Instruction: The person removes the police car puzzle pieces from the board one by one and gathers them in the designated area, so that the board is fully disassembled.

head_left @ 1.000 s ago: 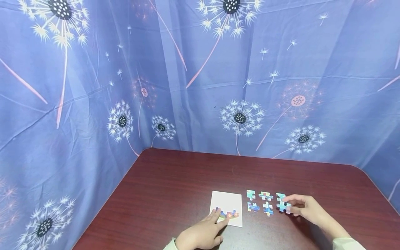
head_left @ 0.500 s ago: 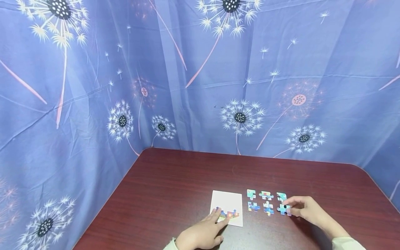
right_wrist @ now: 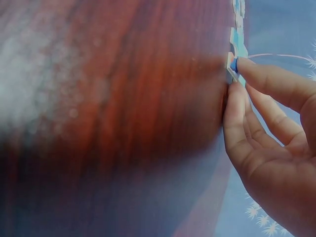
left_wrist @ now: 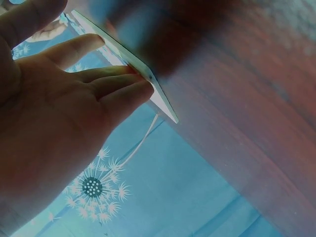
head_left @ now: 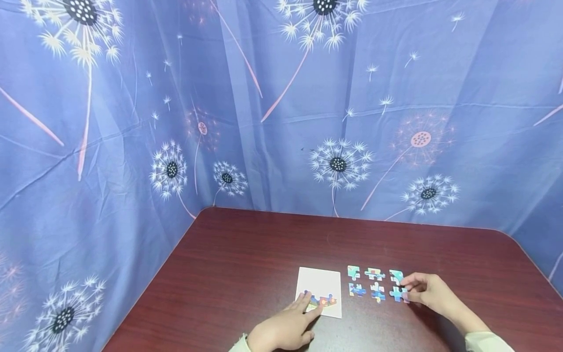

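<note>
1. The left hand [head_left: 283,325] lies with its fingers straight and spread, fingertips resting on a white board [head_left: 318,281] and on the joined pieces [head_left: 326,302] at its near part.
2. The board lies flat on the dark red bench [head_left: 246,254], left of the loose puzzle pieces; its far part is bare white.
3. The right hand [head_left: 435,296] pinches the right edge of a blue piece [head_left: 397,294] between thumb and fingertip; the right wrist view shows its edge between them.
4. That piece is the right-hand one of the near row; whether it is lifted from the bench, I cannot tell.
5. Left of it in the near row lie a yellow-and-blue piece [head_left: 377,293] and a dark blue piece [head_left: 357,289].
6. The far row holds a corner piece [head_left: 353,273], a middle piece [head_left: 374,274] and a turquoise piece [head_left: 396,276], the last just beyond the right hand's fingertips.
7. Pale sleeves [head_left: 486,341] cover both wrists.
8. A blue curtain [head_left: 272,146] printed with dandelions hangs behind the bench and along its left side.
</note>
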Demonstrator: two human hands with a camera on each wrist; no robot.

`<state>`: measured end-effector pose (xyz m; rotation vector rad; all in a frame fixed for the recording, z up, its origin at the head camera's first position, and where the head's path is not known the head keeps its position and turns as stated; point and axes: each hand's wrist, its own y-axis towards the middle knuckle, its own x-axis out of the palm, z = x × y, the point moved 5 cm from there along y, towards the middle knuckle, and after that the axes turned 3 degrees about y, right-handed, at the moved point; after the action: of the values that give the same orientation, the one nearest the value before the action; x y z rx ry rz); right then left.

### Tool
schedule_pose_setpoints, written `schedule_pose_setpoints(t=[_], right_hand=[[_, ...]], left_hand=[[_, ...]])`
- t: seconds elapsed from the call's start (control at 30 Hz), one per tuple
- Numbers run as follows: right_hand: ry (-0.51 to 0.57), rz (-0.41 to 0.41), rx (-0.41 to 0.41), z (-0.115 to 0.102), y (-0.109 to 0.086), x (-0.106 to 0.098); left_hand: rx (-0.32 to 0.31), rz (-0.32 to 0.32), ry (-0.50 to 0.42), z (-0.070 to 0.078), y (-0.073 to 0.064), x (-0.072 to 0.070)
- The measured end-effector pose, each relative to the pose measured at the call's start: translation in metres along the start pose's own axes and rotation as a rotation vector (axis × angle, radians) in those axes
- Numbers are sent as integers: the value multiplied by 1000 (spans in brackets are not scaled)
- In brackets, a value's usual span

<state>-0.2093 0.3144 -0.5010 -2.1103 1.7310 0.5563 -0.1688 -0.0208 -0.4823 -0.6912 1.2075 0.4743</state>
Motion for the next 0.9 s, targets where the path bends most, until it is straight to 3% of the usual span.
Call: schedule_pose_setpoints(t=[0.67,0.9], right_hand=[[-63,75,69,-6,-3,-2],[-136,123,16,-20,-1,0]], left_hand=[[-8,12,-3,0,-1,1],[-26,23,-19,-2,-3,4]])
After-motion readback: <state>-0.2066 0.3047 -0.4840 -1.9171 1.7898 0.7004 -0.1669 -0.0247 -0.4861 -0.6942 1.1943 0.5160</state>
